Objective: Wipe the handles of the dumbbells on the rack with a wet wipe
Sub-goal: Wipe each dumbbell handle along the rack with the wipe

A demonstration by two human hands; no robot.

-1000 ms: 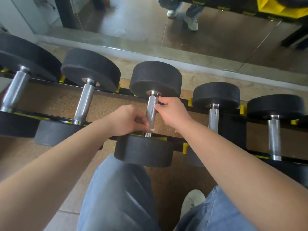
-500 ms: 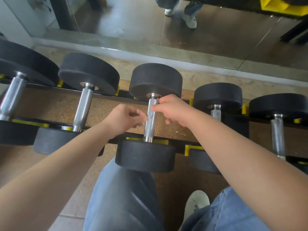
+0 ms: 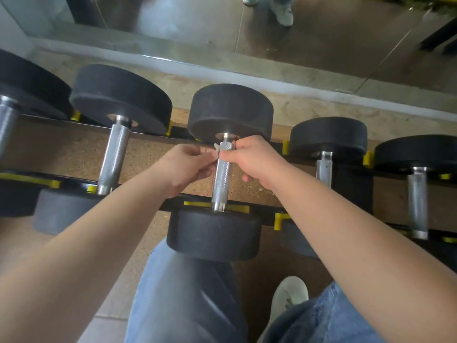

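Observation:
Several black dumbbells lie across a black rack (image 3: 247,209) with yellow stops. The middle dumbbell (image 3: 230,112) has a knurled steel handle (image 3: 220,184). Both hands are at the handle's far end. My left hand (image 3: 188,167) pinches a small white wet wipe (image 3: 216,149) against the handle's left side. My right hand (image 3: 254,159) is closed on the right side of the handle top, with fingertips curled behind it. Most of the wipe is hidden by the fingers.
Neighbouring dumbbells lie to the left (image 3: 116,154) and right (image 3: 325,167), with another (image 3: 418,204) further right. A mirror (image 3: 296,33) rises behind the rack. My jeans-clad knee (image 3: 188,293) presses near the front weight, and a white shoe (image 3: 286,298) stands on the floor.
Both hands have slid up the middle handle from its near end to its far end, carrying the wipe along.

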